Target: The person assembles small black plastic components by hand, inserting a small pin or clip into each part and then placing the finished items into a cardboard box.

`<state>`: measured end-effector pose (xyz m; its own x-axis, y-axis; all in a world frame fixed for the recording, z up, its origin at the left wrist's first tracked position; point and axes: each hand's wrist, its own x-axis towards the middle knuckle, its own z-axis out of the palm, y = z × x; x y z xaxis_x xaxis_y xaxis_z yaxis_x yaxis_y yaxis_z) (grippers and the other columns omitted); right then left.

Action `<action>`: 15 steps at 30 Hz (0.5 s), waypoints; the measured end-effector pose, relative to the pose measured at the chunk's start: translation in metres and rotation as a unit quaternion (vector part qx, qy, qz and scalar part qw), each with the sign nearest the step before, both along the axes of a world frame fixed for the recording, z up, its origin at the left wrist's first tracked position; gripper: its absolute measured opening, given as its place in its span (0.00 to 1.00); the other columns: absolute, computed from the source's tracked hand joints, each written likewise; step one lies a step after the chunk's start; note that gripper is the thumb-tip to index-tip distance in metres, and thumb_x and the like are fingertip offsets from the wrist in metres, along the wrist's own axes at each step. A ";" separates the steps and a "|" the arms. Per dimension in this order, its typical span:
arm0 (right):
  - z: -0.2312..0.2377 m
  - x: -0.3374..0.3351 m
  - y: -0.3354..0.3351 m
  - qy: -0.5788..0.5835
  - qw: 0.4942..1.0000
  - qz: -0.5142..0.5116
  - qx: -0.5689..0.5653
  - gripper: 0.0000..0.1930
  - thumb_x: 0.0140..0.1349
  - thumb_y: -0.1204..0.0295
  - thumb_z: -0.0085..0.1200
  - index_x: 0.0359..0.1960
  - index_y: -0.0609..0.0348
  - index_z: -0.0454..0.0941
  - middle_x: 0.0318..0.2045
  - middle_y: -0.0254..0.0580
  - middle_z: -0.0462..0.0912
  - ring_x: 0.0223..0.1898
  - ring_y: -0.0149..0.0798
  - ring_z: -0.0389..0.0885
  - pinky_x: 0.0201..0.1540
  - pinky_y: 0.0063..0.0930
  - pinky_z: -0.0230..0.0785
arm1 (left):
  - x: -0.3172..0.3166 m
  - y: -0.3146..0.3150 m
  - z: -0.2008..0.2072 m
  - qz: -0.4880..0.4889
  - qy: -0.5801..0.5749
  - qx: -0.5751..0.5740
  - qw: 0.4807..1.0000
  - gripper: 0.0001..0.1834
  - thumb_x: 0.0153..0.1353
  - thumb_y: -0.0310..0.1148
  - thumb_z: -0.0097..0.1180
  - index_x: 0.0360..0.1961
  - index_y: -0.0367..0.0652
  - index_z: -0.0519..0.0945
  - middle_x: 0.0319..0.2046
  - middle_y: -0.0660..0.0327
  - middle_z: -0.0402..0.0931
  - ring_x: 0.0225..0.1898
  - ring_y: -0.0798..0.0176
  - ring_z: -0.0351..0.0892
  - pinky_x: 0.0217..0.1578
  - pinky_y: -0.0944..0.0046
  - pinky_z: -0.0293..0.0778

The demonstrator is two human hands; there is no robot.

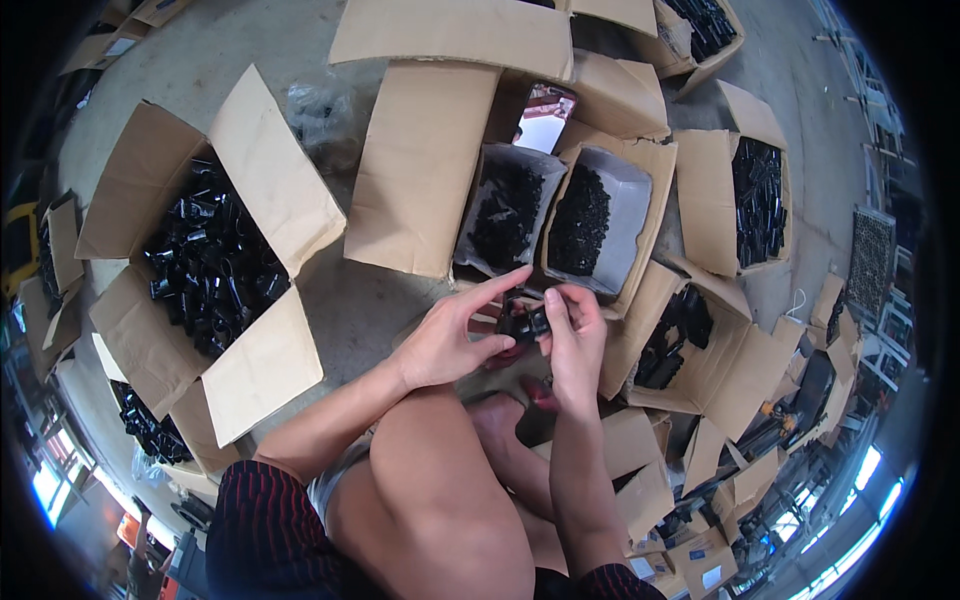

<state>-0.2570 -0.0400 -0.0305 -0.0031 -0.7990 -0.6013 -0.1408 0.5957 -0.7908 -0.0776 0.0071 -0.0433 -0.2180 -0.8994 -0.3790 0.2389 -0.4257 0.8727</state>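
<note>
In front of my knees, both hands meet at a small glossy black plastic part. My left hand has its thumb and forefinger round the part's left side. My right hand pinches its right end between thumb and fingers. Just beyond my hands are two grey trays side by side: the left tray and the right tray. Small black pieces lie in both. Fingers hide some of the held part, so its exact kind cannot be made out.
On the left stands an open carton full of shiny black parts. A phone leans behind the trays. More cartons with black parts stand to the right, including a near one. Clear plastic bags lie on the concrete floor.
</note>
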 end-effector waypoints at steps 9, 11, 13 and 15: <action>0.005 -0.010 0.000 -0.118 0.986 0.087 0.073 0.14 0.70 0.74 0.59 0.54 0.65 0.79 0.36 0.36 0.82 0.29 0.23 0.81 0.30 0.18 0.75 | 0.007 0.000 -0.007 -0.039 -0.018 0.042 0.998 0.48 0.53 0.20 0.70 0.74 0.56 0.65 0.53 0.51 0.81 0.49 0.58 0.82 0.51 0.58 0.83; 0.004 -0.006 0.003 -0.057 0.993 0.089 0.051 0.12 0.70 0.74 0.59 0.51 0.65 0.80 0.32 0.34 0.82 0.28 0.23 0.80 0.31 0.17 0.74 | 0.005 0.002 -0.004 -0.023 -0.020 0.039 0.999 0.48 0.52 0.21 0.71 0.74 0.56 0.65 0.54 0.51 0.81 0.49 0.59 0.83 0.50 0.59 0.82; 0.001 0.000 0.009 0.011 0.996 0.089 -0.006 0.10 0.69 0.74 0.60 0.49 0.66 0.81 0.29 0.33 0.82 0.27 0.22 0.79 0.31 0.17 0.73 | 0.002 0.003 -0.004 -0.010 -0.030 0.015 0.999 0.48 0.52 0.22 0.72 0.74 0.56 0.66 0.53 0.51 0.81 0.50 0.60 0.82 0.49 0.59 0.82; -0.003 0.006 0.014 0.083 0.988 0.085 -0.097 0.09 0.69 0.74 0.60 0.46 0.66 0.82 0.26 0.31 0.82 0.26 0.21 0.78 0.30 0.16 0.71 | 0.001 -0.001 -0.002 -0.004 -0.051 0.004 0.999 0.48 0.51 0.21 0.72 0.74 0.56 0.66 0.51 0.53 0.81 0.49 0.63 0.82 0.48 0.61 0.82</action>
